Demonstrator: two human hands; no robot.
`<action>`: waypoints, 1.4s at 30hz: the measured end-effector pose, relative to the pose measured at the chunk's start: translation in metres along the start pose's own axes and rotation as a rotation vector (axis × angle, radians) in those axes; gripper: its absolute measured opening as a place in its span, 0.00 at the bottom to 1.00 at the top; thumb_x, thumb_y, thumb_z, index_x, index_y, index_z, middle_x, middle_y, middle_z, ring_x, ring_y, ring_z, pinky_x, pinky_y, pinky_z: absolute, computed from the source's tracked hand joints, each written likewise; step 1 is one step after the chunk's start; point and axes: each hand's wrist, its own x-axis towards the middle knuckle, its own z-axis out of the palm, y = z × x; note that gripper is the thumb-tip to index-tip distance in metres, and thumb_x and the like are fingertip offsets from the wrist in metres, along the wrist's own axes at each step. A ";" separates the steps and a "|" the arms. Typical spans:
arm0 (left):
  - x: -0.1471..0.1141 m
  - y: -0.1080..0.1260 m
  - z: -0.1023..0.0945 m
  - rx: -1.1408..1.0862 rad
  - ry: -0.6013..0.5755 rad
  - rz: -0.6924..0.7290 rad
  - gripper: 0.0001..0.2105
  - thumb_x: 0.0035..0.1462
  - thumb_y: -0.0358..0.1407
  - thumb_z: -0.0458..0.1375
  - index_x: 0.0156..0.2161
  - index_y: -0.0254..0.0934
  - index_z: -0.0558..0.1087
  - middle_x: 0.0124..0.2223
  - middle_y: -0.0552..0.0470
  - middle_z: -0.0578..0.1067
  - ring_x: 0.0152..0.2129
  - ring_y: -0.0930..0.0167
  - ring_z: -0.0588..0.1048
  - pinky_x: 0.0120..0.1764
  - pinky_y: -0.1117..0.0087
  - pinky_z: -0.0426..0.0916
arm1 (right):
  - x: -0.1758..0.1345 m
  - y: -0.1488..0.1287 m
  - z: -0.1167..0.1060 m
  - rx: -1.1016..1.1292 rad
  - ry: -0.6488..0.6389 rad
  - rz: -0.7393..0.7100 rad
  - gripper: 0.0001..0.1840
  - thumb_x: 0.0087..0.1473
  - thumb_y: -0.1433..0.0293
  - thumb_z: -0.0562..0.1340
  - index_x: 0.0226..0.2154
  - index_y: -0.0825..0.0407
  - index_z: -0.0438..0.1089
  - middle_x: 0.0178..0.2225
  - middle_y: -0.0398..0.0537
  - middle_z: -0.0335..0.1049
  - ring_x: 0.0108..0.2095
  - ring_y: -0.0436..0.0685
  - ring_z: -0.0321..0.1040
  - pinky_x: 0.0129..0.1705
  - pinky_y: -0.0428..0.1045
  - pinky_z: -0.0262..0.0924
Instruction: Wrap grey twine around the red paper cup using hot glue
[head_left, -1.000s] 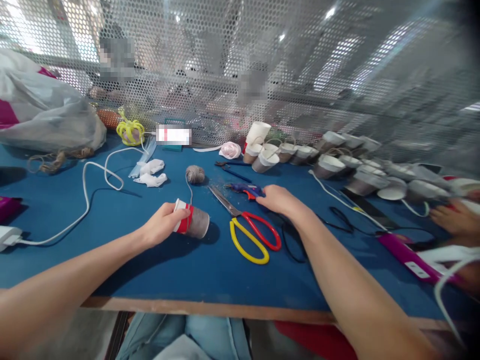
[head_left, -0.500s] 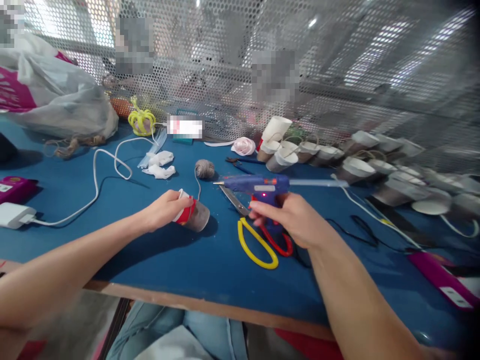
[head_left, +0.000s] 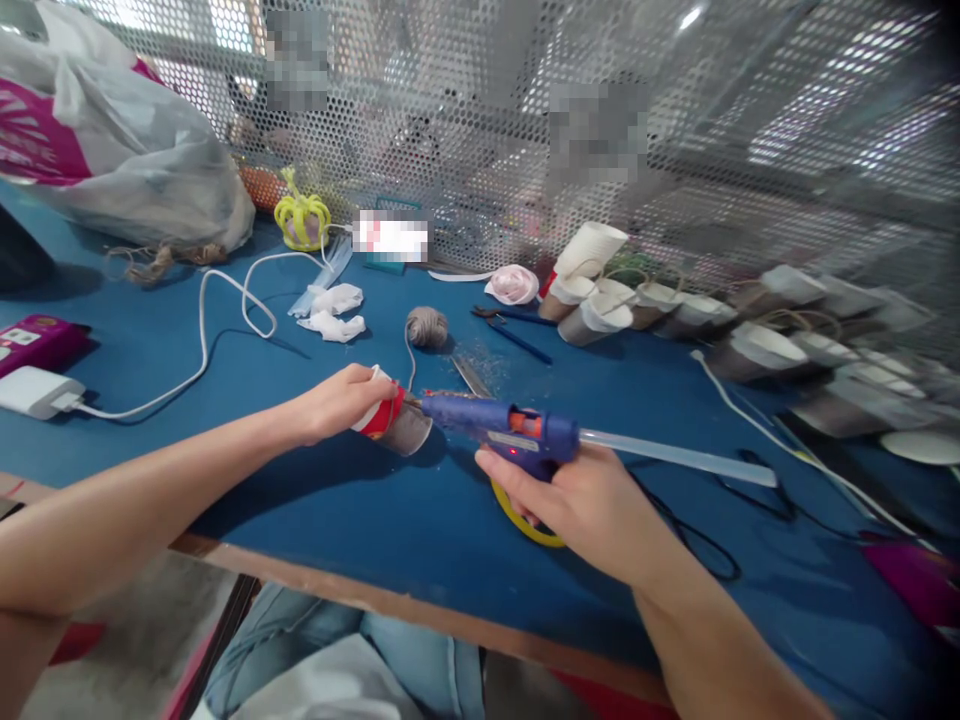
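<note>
My left hand is closed on a small paper cup, red and white near the rim and wrapped in grey yarn lower down. The cup is tipped on its side just above the table. In my right hand is a blue hot glue gun with a clear glue stick out of its back and a red light lit. Its nozzle is at the cup's side; whether it touches I cannot tell. A grey yarn ball lies beyond, its strand running to the cup. Scissors lie partly hidden beneath the gun.
Several yarn-wrapped cups with handles stand along the right back. Pliers and a pink ribbon roll lie before the perforated metal screen. A white cable winds across the left, near a plastic bag.
My right hand has lowered and tilted the glue gun, bringing its nozzle to the cup. My left hand keeps hold of the cup. The whole view has shifted slightly.
</note>
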 end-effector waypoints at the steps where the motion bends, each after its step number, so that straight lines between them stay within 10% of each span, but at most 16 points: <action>1: 0.000 -0.001 0.000 0.001 -0.003 0.001 0.11 0.45 0.38 0.48 0.19 0.32 0.64 0.15 0.57 0.60 0.14 0.77 0.56 0.19 0.75 0.48 | 0.000 0.000 0.001 -0.027 0.013 -0.020 0.15 0.47 0.57 0.53 0.20 0.49 0.65 0.15 0.42 0.66 0.23 0.56 0.66 0.28 0.50 0.60; 7: 0.002 -0.003 0.000 0.000 0.034 0.003 0.12 0.44 0.39 0.49 0.18 0.33 0.64 0.15 0.57 0.61 0.13 0.77 0.56 0.19 0.74 0.49 | 0.003 0.002 0.003 -0.143 0.057 -0.158 0.15 0.49 0.58 0.51 0.31 0.49 0.68 0.29 0.47 0.71 0.34 0.59 0.67 0.35 0.51 0.60; 42: 0.005 -0.004 0.001 -0.078 0.007 -0.039 0.12 0.45 0.39 0.48 0.22 0.31 0.67 0.18 0.54 0.68 0.16 0.75 0.63 0.21 0.75 0.55 | -0.003 0.007 0.008 -0.162 0.030 -0.281 0.07 0.50 0.63 0.55 0.29 0.48 0.64 0.27 0.42 0.69 0.28 0.53 0.66 0.25 0.45 0.58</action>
